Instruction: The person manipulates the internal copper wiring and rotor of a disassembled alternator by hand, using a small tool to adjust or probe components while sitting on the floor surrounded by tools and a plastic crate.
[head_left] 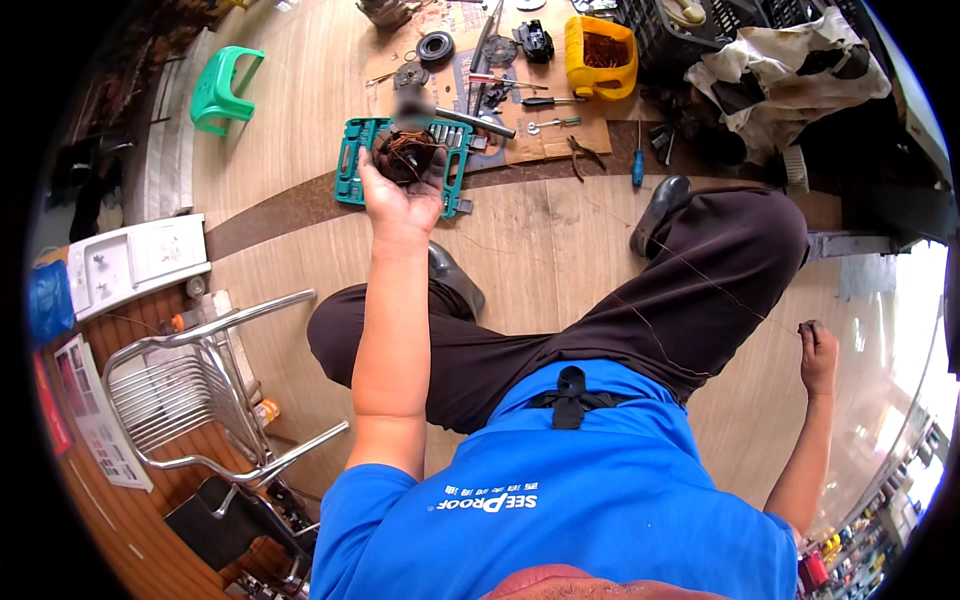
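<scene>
My left hand [403,205] reaches forward, palm up, its fingers closed round a dark, round motor core with copper windings [405,158]. Loose copper strands stick up from the core, and a blurred patch hides part of its far side. From near it, a thin copper wire [650,325] seems to run across the floor and over my right leg. Out to the far right, my right hand [818,350] is closed in a pinch at the wire's other end. Below the core lies an opened teal socket-set case [348,180].
A cardboard sheet [590,140] bears pliers [583,155], screwdrivers and motor parts. Beyond stands a cut yellow jug [630,75] with copper scraps, beside a black crate [660,40]. A blue screwdriver [638,168] lies near my right shoe. To the left are a green stool [222,90] and a metal chair [180,400].
</scene>
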